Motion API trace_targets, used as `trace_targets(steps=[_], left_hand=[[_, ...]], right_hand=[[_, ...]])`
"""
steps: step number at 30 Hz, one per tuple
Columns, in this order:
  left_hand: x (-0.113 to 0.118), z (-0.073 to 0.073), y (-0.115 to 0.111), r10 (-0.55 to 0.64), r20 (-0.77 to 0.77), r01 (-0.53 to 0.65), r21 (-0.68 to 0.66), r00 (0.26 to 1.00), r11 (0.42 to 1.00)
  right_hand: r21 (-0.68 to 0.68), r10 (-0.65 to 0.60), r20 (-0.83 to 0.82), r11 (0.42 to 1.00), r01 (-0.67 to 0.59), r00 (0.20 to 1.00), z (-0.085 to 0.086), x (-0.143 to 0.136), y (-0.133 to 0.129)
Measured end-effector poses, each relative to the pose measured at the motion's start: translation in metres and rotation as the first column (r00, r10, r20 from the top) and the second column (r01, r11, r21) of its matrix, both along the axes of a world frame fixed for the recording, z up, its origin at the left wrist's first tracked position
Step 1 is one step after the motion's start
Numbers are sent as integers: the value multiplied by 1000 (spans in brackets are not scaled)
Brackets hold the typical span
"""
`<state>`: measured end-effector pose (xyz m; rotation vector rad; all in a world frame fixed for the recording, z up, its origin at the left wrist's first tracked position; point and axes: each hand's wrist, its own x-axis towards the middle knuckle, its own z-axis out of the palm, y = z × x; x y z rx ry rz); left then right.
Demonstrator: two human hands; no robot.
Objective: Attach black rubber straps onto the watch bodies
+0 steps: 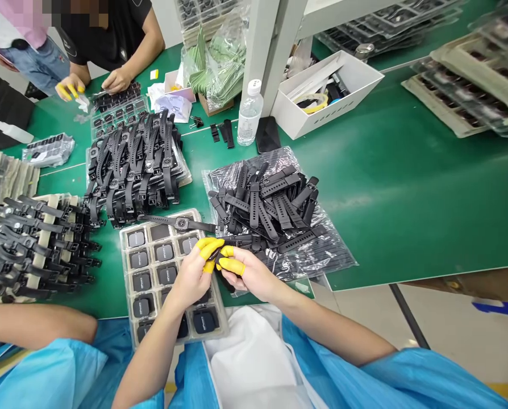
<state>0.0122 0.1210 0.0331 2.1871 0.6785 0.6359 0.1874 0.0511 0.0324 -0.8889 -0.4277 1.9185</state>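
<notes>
My left hand (pixel 194 271), with yellow finger cots, pinches a small dark watch body (pixel 212 255) over the right edge of a pale plastic tray (pixel 159 262). Against it, my right hand (pixel 248 271), also in yellow cots, grips a black watch strap (pixel 219 259); the fingers hide most of both pieces. Square black watch faces (pixel 165 252) sit in the tray's compartments. Across the tray's far edge lies a watch with straps attached (pixel 181 223). Just beyond my right hand, many loose black straps (pixel 275 199) are heaped on a clear plastic bag (pixel 334 253).
Strapped watches pile up on trays (pixel 134 165) at the back left and on another stack (pixel 41 244) at left. A water bottle (pixel 250 113) and white box (pixel 326 94) stand behind. Co-worker's hands (pixel 117 81) work across the table; a neighbour's arm (pixel 36 326) rests at left.
</notes>
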Motion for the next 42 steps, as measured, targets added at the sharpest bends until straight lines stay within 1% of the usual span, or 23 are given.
trace_targets(steps=[4, 8, 11, 13, 15, 17, 19, 21, 23, 26, 28, 31, 33, 35, 38, 40, 42], left_hand=[[4, -1, -2, 18, 17, -18, 45, 1000, 999], [5, 2, -2, 10, -13, -8, 116, 1000, 993], [2, 8, -1, -50, -45, 53, 58, 998, 997], [-1, 11, 0, -86, -57, 88, 26, 995, 996], [-2, 10, 1, -102, -61, 105, 59, 993, 993], [-1, 9, 3, -114, -41, 118, 114, 993, 986], [-1, 8, 3, -137, -5, 136, 126, 991, 983], [-1, 8, 3, -146, 16, 144, 115, 989, 983], [-1, 8, 3, -142, -8, 141, 126, 990, 982], [-1, 7, 2, -134, -57, 141, 162, 989, 977], [-1, 6, 2, -119, -80, 132, 178, 990, 975], [0, 6, 0, -82, -143, 110, 204, 986, 973], [1, 8, -1, -66, -182, 102, 201, 981, 974], [1, 10, -2, -78, -171, 109, 176, 982, 978], [2, 13, -4, -101, -105, 113, 116, 989, 987], [1, 18, -5, -92, -100, 101, 88, 991, 991], [-2, 25, -5, -55, -138, 68, 94, 989, 993]], right_hand=[[-3, -55, -83, 998, 55, 995, 1, -3, 0], [-57, -91, -150, 995, 83, 985, 2, -3, 2], [-63, -101, -150, 994, 92, 984, 1, -3, 2], [-53, -93, -118, 995, 87, 989, 0, -3, 2], [-53, -75, -102, 996, 70, 992, 0, -2, 1], [-50, -35, -125, 998, 29, 992, -1, 0, 1], [-25, 6, -147, 1000, -9, 989, -1, 1, 0], [1, 4, -125, 1000, -4, 992, -2, 2, 0], [-14, -26, -112, 1000, 25, 993, -2, 2, 1], [-81, -25, -215, 997, 8, 976, -1, 2, 2], [-95, -25, -241, 995, 2, 970, 0, 2, 3], [-84, -31, -125, 996, 21, 992, 0, 2, 2], [-80, -15, -53, 997, 11, 999, -1, 2, 0], [-71, 5, -23, 997, -6, 1000, -2, 1, -2], [-30, 26, -14, 999, -26, 1000, -5, 1, -4], [53, 5, 63, 999, -8, 998, -7, 3, -4], [204, -49, 253, 979, -4, 966, -7, 8, -3]])
